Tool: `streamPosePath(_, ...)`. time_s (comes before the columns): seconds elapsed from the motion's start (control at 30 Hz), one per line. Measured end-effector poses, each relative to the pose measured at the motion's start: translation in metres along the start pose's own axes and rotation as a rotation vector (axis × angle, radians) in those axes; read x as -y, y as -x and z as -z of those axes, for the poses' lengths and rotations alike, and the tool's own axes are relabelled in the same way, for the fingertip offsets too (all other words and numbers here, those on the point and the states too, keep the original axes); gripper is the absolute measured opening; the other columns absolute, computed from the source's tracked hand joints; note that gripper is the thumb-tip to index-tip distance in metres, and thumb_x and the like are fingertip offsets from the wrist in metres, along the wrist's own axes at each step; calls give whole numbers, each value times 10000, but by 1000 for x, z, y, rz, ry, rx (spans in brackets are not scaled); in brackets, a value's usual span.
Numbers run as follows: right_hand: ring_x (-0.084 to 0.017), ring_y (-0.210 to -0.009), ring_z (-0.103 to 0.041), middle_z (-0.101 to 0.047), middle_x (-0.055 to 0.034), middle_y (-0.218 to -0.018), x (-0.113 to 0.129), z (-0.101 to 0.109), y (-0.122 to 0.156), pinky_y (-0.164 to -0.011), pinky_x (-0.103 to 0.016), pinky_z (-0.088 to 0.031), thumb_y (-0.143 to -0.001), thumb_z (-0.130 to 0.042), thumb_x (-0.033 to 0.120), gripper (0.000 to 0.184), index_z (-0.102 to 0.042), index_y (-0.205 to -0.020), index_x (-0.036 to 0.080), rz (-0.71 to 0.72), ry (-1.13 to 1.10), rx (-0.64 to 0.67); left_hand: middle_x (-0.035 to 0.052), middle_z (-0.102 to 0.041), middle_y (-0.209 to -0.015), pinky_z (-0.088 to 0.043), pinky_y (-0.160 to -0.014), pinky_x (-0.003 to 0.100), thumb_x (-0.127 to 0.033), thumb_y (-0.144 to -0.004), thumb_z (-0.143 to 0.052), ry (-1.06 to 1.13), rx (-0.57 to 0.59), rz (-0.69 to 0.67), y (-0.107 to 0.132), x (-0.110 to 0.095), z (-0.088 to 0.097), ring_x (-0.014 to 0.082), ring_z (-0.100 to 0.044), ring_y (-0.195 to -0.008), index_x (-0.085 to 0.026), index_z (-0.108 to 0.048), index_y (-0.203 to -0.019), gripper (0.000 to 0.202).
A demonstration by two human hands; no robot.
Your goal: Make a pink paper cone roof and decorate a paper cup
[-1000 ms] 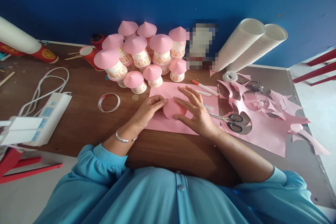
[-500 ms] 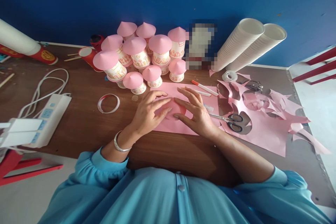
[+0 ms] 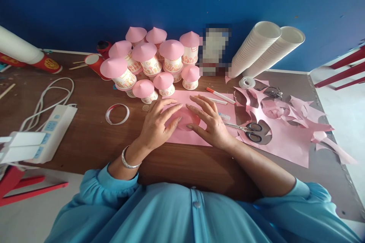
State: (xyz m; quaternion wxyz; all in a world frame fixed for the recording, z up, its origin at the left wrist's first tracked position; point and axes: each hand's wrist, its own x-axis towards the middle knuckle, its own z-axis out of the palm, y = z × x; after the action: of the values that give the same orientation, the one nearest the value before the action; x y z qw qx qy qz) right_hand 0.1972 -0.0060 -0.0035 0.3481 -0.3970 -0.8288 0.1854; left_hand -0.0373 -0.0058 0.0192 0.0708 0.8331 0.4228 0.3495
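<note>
A small pink paper disc (image 3: pixel 186 118) lies on a pink paper sheet (image 3: pixel 199 136) on the brown table (image 3: pixel 91 133). My left hand (image 3: pixel 158 125) rests flat on the disc's left side, fingers stretched out across it. On the disc's right side my right hand (image 3: pixel 209 121) lies with its fingers spread, the fingertips pressing the paper. Neither hand grips anything. A silver bangle (image 3: pixel 127 159) circles my left wrist.
Several pink-roofed paper cup houses (image 3: pixel 151 64) stand behind the sheet. Scissors (image 3: pixel 251 129), two markers (image 3: pixel 220 95), a tape roll (image 3: pixel 246 82) and pink offcuts (image 3: pixel 288 121) lie to the right. White cup stacks (image 3: pixel 265 49) lean on the blue wall. A power strip (image 3: pixel 42 131) and a paper ring (image 3: pixel 117 114) lie left.
My left hand has slid right and opened flat over the pink disc, where before only its fingertips touched the edge. The right hand has barely moved.
</note>
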Motion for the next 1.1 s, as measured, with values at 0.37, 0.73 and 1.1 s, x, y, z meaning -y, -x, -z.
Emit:
streamPosePath(0.37,-351,-1593,-371,-430,-132,-1695,8,2,-8,-1255,-645,-405,-1044,-597,496,655,-409,-1642,306,114,53,99,139,-655,-1476,-464,-1203,579,-229,-883,-731,313,306,202,22,29,-16,329,-588,-1401,-223,-580,-1444,581)
streamPosePath(0.73,-411,-1637,-237,-155,-15,-1805,8,-10,4,-1254,-687,-377,-905,-819,430,667,-546,-1509,506,176,192,158,157,-710,-1358,-436,-1201,604,-369,-894,-743,318,313,257,27,24,-35,371,-602,-1362,-187,-674,-1255,410)
streamPosePath(1.1,-421,-1631,-244,-132,-97,-1806,0,-11,8,-1249,-705,-357,-918,-773,505,767,-416,-1598,497,253,314,156,154,-712,-1362,-454,-1166,571,-409,-966,-672,307,298,163,27,26,-36,343,-624,-1320,-186,-644,-1340,437)
